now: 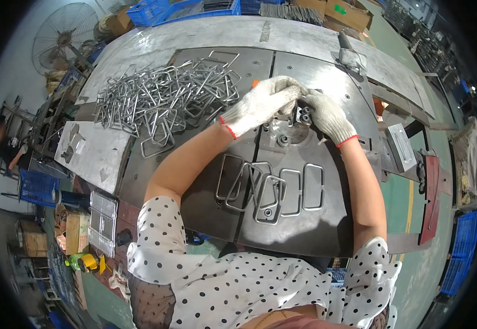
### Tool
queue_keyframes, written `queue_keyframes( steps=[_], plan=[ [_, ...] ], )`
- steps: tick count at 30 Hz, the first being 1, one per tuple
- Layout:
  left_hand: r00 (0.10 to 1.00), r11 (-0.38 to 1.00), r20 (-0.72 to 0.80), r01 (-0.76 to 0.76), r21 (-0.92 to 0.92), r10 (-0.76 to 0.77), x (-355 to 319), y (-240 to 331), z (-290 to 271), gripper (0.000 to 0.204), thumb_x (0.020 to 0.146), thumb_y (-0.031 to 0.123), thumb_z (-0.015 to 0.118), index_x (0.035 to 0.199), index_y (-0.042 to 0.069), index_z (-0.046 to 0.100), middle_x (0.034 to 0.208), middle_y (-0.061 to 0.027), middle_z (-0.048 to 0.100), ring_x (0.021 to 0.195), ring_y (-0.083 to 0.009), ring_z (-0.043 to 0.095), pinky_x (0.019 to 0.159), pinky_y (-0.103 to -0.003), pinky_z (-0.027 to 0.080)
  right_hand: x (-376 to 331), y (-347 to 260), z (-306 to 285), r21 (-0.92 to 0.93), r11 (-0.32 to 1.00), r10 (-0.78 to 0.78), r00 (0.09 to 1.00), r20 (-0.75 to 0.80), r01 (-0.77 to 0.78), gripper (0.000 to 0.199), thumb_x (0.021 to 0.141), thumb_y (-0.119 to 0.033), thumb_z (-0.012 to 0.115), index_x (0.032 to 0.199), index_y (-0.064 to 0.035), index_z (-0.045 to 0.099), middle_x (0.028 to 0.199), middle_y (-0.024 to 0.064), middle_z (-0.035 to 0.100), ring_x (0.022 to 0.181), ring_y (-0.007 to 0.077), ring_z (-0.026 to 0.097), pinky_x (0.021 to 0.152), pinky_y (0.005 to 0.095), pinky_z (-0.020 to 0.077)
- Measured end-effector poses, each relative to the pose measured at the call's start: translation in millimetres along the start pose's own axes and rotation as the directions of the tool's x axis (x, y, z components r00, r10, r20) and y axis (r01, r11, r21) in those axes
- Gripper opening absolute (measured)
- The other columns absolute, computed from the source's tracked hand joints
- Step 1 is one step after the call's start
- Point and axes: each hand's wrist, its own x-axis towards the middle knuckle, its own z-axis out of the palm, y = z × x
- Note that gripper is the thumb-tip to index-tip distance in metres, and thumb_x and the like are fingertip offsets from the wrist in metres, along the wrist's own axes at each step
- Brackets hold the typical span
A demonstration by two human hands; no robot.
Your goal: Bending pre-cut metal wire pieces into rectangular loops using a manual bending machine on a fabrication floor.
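Observation:
My left hand [266,104] and my right hand [329,114], both in white knitted gloves with red cuffs, meet over a small metal fixture [302,118] on the steel table [194,205]. The fingers of both are bent inward and nearly touch. Whatever they grip is hidden behind the gloves. A round bolt head [283,140] sits just in front of the fixture. Closer to my body lie several bent-wire rectangular frames [313,186], some overlapping. To the left of my left hand is a large tangled heap of similar wire frames [167,98].
Blue crates [183,10] and cardboard boxes [348,15] stand beyond the far edge. A dark-handled tool [345,46] lies at the far right. Beside the table's right edge is a metal block [401,147]. At far left are a large fan [64,38] and another person [13,143].

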Motion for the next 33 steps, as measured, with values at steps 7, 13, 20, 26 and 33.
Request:
queue_keyframes(
  steps=[7,13,20,26,33],
  plan=[
    [0.957,0.940,-0.206,-0.131,0.315,0.203,-11.6,52.2,-78.1,0.036,0.107,0.032,0.060,0.133,0.007,0.068,0.110,-0.0053,0.077,0.081,-0.0112,0.064,0.077,-0.027,0.053,1.2,5.3,3.8,-0.046,0.999,0.007,1.000,-0.019,-0.008,0.048,0.091,0.001,0.057,0.136,-0.0089,0.069,0.137,0.0164,0.068,0.125,0.0379,0.063,0.106,0.0443,0.0510],
    [0.987,0.229,-0.075,0.041,0.973,0.143,12.4,5.0,-115.8,0.041,0.102,0.034,0.054,0.130,0.006,0.066,0.126,-0.0208,0.072,0.119,-0.0389,0.068,0.103,-0.047,0.053,-0.2,8.4,8.6,-0.096,0.992,0.081,0.997,0.019,-0.079,0.049,0.090,0.000,0.058,0.136,-0.0118,0.069,0.135,0.0145,0.068,0.123,0.0382,0.063,0.105,0.0450,0.0517],
    [0.977,-0.095,-0.184,0.194,0.976,0.107,51.8,-52.9,-110.8,0.029,0.092,0.032,0.062,0.102,0.006,0.070,0.098,-0.0211,0.076,0.092,-0.0406,0.075,0.081,-0.052,0.058,-1.0,16.1,16.9,-0.127,0.992,-0.001,0.999,-0.055,-0.006,0.043,0.093,-0.010,0.058,0.133,-0.0176,0.071,0.117,0.0121,0.070,0.111,0.0354,0.064,0.095,0.0469,0.0532],
    [0.928,-0.058,-0.231,0.259,0.964,0.293,33.0,-17.3,-106.2,0.019,0.093,0.024,0.058,0.093,0.008,0.068,0.094,-0.0201,0.076,0.092,-0.0395,0.075,0.079,-0.054,0.058,0.4,18.1,18.1,-0.137,0.991,-0.016,0.998,-0.062,0.007,0.043,0.093,-0.012,0.058,0.134,-0.0189,0.071,0.120,0.0110,0.070,0.113,0.0353,0.064,0.095,0.0482,0.0530],
    [0.876,0.331,-0.274,0.141,0.933,0.397,-49.9,31.6,-143.7,0.049,0.093,0.022,0.058,0.136,-0.001,0.064,0.121,-0.0200,0.075,0.105,-0.0307,0.074,0.095,-0.039,0.055,-0.1,16.6,16.6,-0.134,0.991,-0.006,0.998,-0.055,-0.001,0.042,0.094,-0.012,0.058,0.134,-0.0182,0.070,0.122,0.0107,0.070,0.114,0.0353,0.064,0.095,0.0487,0.0526]
  ],
)
